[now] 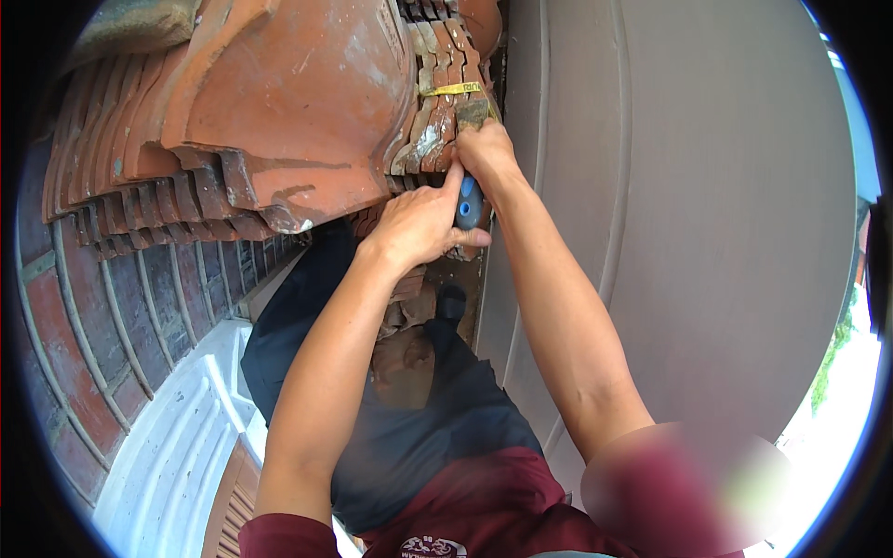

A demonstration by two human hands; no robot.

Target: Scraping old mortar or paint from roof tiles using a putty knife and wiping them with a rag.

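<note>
Maroon shirt point(502, 493) nearest the camera, spread across the lower edge, with a pale emblem point(433, 547) on the chest and a blurred patch point(684, 488) near the right shoulder. Beyond it, dark trousers point(400, 465) and one dark shoe point(451, 302). Left forearm point(326, 391) and right forearm point(558, 279) bare, both stretched forward and converging at upper middle on one hand tool point(468, 206).

Right hand point(486, 149) curled closed around the upper part of the tool, just below its dull, squarish head point(472, 113). Left hand point(409, 226) partly open at the near end of the handle: one finger stretched up along its left side, thumb spread out below, other fingers hidden. Cannot tell how firmly pressed. Handle blue and grey, with a small hole at the end, pointing back toward the body. Head at the edges of a narrow stack of terracotta tiles point(437, 121), touching or just in front, cannot tell which.

Across those edges, just beyond the tool head, a yellow strip point(453, 89). On the left, a larger stack of curved orange tiles point(288, 93); at its upper corner, a greyish-brown object point(135, 28), kind unclear. Below, a brick wall point(74, 325) and a white ribbed piece point(177, 446). On the right, a tall grey panel point(716, 232) with raised ridges, beside the right forearm.
</note>
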